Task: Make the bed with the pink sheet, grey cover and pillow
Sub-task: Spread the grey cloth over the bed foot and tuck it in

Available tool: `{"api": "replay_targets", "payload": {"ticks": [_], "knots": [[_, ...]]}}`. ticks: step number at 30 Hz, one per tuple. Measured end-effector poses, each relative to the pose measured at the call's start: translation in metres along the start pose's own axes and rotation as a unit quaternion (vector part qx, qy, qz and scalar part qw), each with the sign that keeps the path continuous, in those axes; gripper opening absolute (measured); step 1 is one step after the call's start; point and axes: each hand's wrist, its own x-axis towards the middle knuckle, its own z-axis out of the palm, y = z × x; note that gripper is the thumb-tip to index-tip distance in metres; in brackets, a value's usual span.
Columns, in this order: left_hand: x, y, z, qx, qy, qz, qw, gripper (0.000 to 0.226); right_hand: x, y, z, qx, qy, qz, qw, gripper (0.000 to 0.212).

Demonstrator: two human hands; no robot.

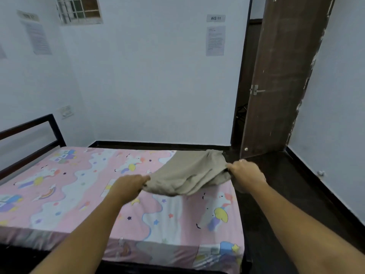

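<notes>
A small room with pale walls holds a bed whose mattress fills the lower left of the view, from about six o'clock round to nine. The pink sheet (83, 194), printed with unicorns, stars and rainbows, lies spread flat over the mattress and hangs down its near side.

The grey cover (187, 175), a dull grey-beige cloth, is bunched and folded over the far right corner of the bed, at about four o'clock from the middle of the view. Its near edge is lifted off the sheet, while its far part rests on the mattress.

The left hand (128, 184) grasps the cover's left end, fingers clenched round a gather of cloth. The right hand (246, 175) grasps the right end in the same way, knuckles up, fingers curled into the fabric. Both bare forearms reach in from the bottom edge.

A dark metal headboard (29, 133) stands at nine o'clock. A dark floor (286, 184) runs along the bed's right side. At two o'clock a brown door (280, 76) stands open, with a metal latch (255, 90) on its edge. On the far wall at one o'clock a label reading "WS 11" (215, 18) sits above a printed notice (215, 40). A barred window (80, 8) is at eleven o'clock, another notice (38, 37) at ten, and a switch plate (66, 111) just above the headboard.
</notes>
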Motion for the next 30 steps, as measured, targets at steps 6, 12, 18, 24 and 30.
{"api": "replay_targets", "payload": {"ticks": [6, 12, 18, 24, 30], "knots": [[-0.083, 0.009, 0.076, -0.012, -0.09, 0.094, 0.991, 0.043, -0.092, -0.052, 0.051, -0.007, -0.072, -0.016, 0.997, 0.026], [-0.12, 0.031, 0.097, 0.047, -0.19, 0.134, 0.971, 0.045, -0.156, -0.083, 0.07, -0.008, -0.212, 0.008, 0.977, 0.025], [-0.165, 0.037, 0.116, 0.056, -0.227, 0.175, 0.956, 0.06, -0.206, -0.116, 0.071, -0.023, -0.223, 0.018, 0.974, 0.022], [-0.205, 0.032, 0.143, 0.09, -0.25, 0.187, 0.946, 0.063, -0.241, -0.151, 0.071, -0.045, -0.279, 0.006, 0.959, 0.028], [-0.232, 0.036, 0.169, 0.116, -0.277, 0.181, 0.936, 0.055, -0.271, -0.172, 0.092, -0.065, -0.305, 0.0, 0.95, 0.03]]}}
